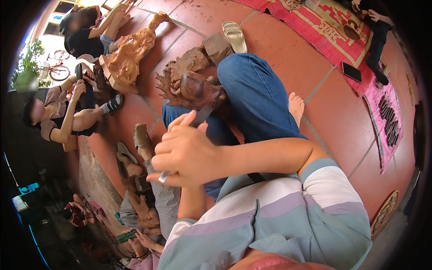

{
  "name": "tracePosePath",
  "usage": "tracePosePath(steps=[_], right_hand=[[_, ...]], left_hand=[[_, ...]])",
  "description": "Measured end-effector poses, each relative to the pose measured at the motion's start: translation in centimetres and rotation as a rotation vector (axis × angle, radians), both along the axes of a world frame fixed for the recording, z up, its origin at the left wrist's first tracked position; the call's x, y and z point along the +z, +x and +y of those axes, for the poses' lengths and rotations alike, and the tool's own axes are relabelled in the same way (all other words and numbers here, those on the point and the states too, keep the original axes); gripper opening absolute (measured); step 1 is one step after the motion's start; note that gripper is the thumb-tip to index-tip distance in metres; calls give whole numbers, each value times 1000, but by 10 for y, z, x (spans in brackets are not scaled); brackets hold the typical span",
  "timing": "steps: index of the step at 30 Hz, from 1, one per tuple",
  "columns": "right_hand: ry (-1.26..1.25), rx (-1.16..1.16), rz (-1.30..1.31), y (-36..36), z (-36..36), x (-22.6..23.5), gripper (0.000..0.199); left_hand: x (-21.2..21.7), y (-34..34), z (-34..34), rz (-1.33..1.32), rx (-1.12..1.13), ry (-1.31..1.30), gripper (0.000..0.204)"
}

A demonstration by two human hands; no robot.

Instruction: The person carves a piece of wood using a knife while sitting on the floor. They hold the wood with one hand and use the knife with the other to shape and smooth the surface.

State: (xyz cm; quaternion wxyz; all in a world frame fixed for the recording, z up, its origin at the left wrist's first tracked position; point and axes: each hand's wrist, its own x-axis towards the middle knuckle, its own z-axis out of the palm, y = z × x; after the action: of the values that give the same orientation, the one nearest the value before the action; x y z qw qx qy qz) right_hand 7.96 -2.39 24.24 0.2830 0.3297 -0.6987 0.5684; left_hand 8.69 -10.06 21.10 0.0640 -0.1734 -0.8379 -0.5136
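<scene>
A brown wooden carving (pixel 184 67) with a smooth rounded dome and jagged, leaf-like edges rests between my bent knees. My right hand (pixel 191 155) is closed around a flat, dark-bladed carving tool (pixel 203 115). The blade's end points at the near side of the carving; whether it touches cannot be made out. Below the fist, a pale metallic end of the tool sticks out. My left hand (pixel 181 120) is pressed together with the right around the same tool, largely hidden behind it.
A wooden block (pixel 217 47) lies behind the carving, beside a sandal (pixel 235 37). Another large carving (pixel 130 58) stands far left. Several people work at the left. On the right, a red mat (pixel 315 40) holds a phone (pixel 352 72); a pink cloth (pixel 375 101) bears dark tools.
</scene>
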Motion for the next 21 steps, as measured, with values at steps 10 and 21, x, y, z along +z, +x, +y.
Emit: tracePosePath(steps=[10,21], right_hand=[[-53,94,-88,-23,24,-2,35],[2,56,-22,-28,14,-11,23]], left_hand=[[-26,-26,-12,13,11,527,52],[-18,-25,-1,43,133,472,62]])
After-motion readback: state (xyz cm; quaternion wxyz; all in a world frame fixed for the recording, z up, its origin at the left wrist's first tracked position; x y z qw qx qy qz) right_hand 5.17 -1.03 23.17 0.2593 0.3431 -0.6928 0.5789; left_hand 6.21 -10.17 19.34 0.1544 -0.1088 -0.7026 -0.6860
